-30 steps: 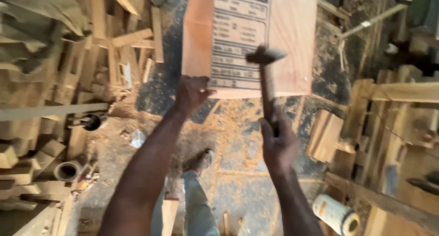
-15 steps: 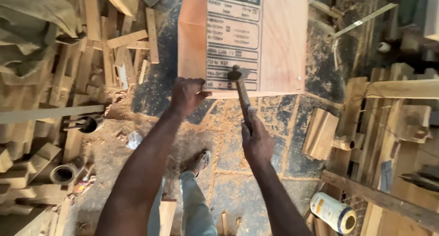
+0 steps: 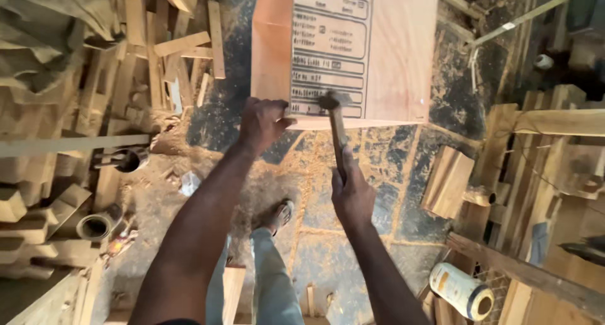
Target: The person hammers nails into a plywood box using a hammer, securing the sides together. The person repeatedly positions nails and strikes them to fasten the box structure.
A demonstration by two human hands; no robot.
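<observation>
A light plywood box (image 3: pixel 391 54) with a printed stencil panel on its top stands in front of me. My left hand (image 3: pixel 261 120) grips the box's near edge at its left part, fingers curled over the rim. My right hand (image 3: pixel 353 189) is closed around the wooden handle of a hammer (image 3: pixel 334 120). The hammer's dark head rests low on the box top, close to the near edge and just right of my left hand. My leg and sandalled foot (image 3: pixel 277 215) show below.
Sawdust covers the tiled floor. Piles of wood offcuts (image 3: pixel 75 111) lie to the left with a metal can (image 3: pixel 94 225). Planks and blocks (image 3: pixel 542 167) are stacked on the right, and a white cylindrical tin (image 3: pixel 460 290) lies at lower right.
The hammer has swung down and left from a raised position until its head is on the box top near the edge. My left hand has stayed on the box's edge.
</observation>
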